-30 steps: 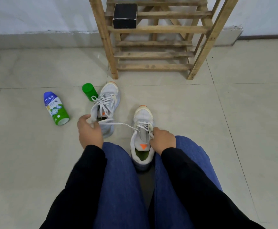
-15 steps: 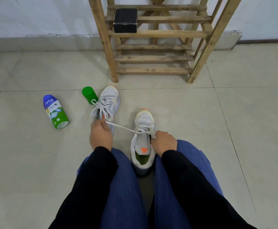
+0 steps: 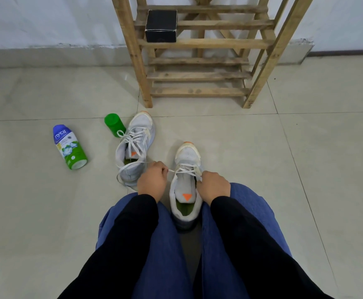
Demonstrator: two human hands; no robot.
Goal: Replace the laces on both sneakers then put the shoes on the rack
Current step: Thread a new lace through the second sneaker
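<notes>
**Left hand closes in**

The left hand (image 3: 151, 180) has swung in from nine o'clock, pinching the lace (image 3: 172, 170) beside the near sneaker (image 3: 188, 155). The right hand (image 3: 214, 186) grips the lace at three o'clock. Lacing seems unfinished, and the rack (image 3: 197, 76) waits at twelve.

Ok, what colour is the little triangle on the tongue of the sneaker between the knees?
The triangle is orange; the head view shows it plainly.
</notes>
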